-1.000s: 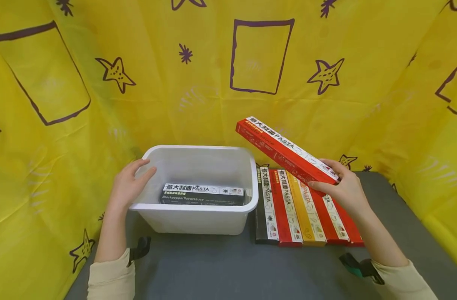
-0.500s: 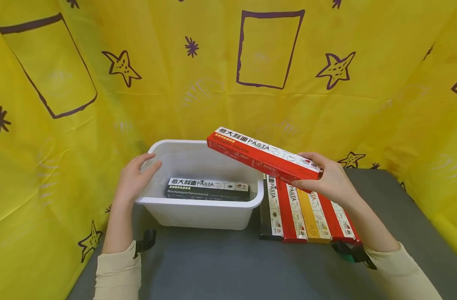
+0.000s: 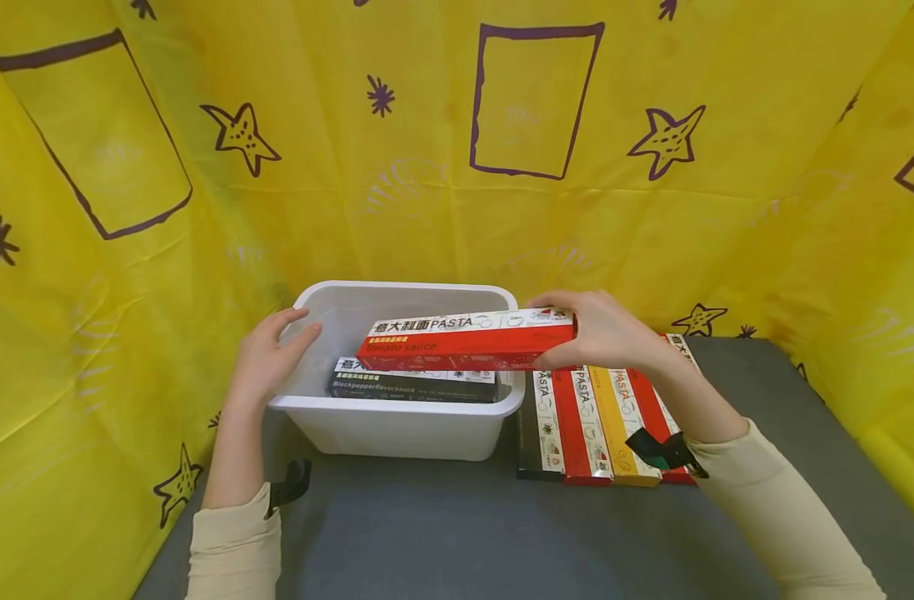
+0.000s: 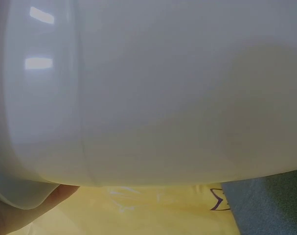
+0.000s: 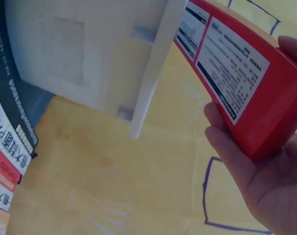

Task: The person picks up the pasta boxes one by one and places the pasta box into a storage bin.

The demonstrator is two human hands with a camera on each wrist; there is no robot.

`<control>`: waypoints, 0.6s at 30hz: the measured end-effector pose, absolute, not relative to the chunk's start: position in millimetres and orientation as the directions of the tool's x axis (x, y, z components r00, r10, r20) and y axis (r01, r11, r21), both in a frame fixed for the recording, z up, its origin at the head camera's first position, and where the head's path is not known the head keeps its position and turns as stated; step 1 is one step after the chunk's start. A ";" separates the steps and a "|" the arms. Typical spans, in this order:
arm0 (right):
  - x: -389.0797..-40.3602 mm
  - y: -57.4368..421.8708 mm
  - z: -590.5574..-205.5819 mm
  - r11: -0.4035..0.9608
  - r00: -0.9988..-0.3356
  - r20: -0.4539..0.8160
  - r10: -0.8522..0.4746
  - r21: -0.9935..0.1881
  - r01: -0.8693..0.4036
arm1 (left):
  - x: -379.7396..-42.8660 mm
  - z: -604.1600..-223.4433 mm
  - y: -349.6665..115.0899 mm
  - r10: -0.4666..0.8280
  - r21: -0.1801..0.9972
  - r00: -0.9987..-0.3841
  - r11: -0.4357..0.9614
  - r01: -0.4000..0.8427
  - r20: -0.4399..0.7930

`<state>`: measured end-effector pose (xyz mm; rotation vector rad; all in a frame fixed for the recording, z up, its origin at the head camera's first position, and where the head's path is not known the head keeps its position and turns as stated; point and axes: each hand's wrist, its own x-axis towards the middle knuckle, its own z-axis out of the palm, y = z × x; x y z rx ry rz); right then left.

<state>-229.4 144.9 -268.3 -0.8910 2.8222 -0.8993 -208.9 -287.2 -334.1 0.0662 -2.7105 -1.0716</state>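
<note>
My right hand [image 3: 595,329] grips the right end of a red tomato-sauce pasta box [image 3: 464,342]. The box reaches leftward over the opening of a white plastic bin [image 3: 397,429], its far end slightly lower. In the right wrist view, fingers and thumb wrap the red box [image 5: 251,83] from both sides. A black-pepper pasta box [image 3: 412,389] lies in the bin, partly covered by the red one in the head view. My left hand [image 3: 272,354] holds the bin's left rim, thumb toward the inside. The bin's smooth outer wall [image 4: 163,98] fills most of the left wrist view.
Right of the bin, several pasta boxes lie side by side on the grey table [image 3: 442,533]: a black one [image 3: 530,450], red ones and a yellow one [image 3: 632,458]. My right forearm passes over part of this row. Yellow patterned curtain [image 3: 427,225] hangs behind and at both sides.
My right hand has carried the red pasta box leftward and down from above the row to over the bin, levelling it. The left hand stays at the rim.
</note>
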 end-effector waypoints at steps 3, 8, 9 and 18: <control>-234.4 133.7 -262.6 0.643 -0.801 0.096 -0.591 -0.543 -0.539 | -209.3 -333.4 -286.6 -0.120 0.683 -0.974 0.729 0.047 0.195; -244.1 114.1 -254.5 0.619 -0.734 0.043 -0.678 -0.506 -0.601 | -209.7 -333.8 -287.1 -0.118 0.687 -0.973 0.725 0.052 0.198; -246.2 110.0 -253.5 0.618 -0.721 0.029 -0.692 -0.494 -0.612 | -209.5 -333.9 -287.2 -0.119 0.686 -0.973 0.726 0.053 0.200; -263.2 72.0 -261.8 0.599 -0.634 -0.084 -0.769 -0.440 -0.669 | -207.5 -333.5 -285.6 -0.114 0.688 -0.972 0.724 0.060 0.204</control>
